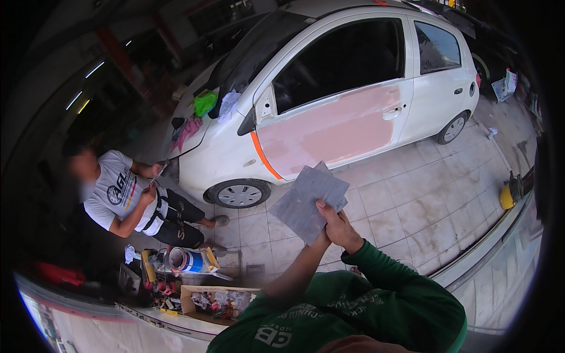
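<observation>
A few flat, thin grey sheets (pixel 309 203), overlapping and slightly fanned, are held up in front of me. They look like sandpaper, though their surface is not sharp enough to be sure. My right hand (pixel 344 231) grips their near edge, its thumb pressed on the top face. My left hand (pixel 321 240) comes in beneath the sheets against the right one; its fingers are hidden there. Beyond the sheets stands a white car (pixel 229 147), its front door (pixel 347 126) covered with pinkish filler patches. Orange tape (pixel 265 156) runs along the edge between door and fender.
At left stands another person (pixel 126 191), hands together near the car's front. Below are a paint can (pixel 186 260) and a cardboard box (pixel 188 303) of assorted items. Green and pink cloths (pixel 205 103) lie on the hood. A yellow container (pixel 507 197) stands at far right.
</observation>
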Tool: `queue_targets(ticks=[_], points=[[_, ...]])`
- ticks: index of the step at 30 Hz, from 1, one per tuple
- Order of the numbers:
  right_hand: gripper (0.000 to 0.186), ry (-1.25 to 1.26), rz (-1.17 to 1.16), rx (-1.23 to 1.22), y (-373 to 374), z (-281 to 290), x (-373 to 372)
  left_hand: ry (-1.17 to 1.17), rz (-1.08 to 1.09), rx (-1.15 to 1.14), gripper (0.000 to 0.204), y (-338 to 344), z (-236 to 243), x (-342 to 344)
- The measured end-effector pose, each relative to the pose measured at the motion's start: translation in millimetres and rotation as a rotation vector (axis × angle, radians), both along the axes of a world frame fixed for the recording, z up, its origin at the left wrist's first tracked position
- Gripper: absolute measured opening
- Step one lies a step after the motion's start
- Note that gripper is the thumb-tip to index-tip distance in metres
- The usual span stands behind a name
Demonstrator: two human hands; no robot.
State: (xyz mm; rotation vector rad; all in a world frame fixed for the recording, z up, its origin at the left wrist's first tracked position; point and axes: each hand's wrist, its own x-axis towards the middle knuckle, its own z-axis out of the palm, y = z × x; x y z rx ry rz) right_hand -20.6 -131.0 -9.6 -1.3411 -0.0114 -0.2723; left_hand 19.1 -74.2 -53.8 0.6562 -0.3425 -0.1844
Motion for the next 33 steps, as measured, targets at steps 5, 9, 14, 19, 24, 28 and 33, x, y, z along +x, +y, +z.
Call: queue_targets(ticks=[5,9,14,19,24,28,33], points=[[0.060,-0.003,0.258,0.570,-82,5,43,-0.686,-0.480,0.520,0.072,26,-9,-35],[0.061,0.048,0.788,1.019,-65,-33,17,-0.909,-1.144,0.375,0.058,42,34,-19],[0.054,0.382,0.747,0.987,-41,-94,-33,-0.730,-1.106,0.713,0.062,61,-37,37],[0.049,0.398,0.453,0.456,-75,-101,-55,-0.251,-0.754,0.695,0.064,126,-133,93],[0.046,0.332,0.267,0.044,-101,-91,-54,0.085,-0.728,0.313,0.060,50,-67,37],[0.057,0.560,0.189,-0.101,-99,-94,-48,-0.102,-0.546,0.667,0.050,21,-90,33],[0.068,0.331,0.130,0.109,-102,-68,-64,0.005,-0.388,0.595,0.042,20,-91,39]])
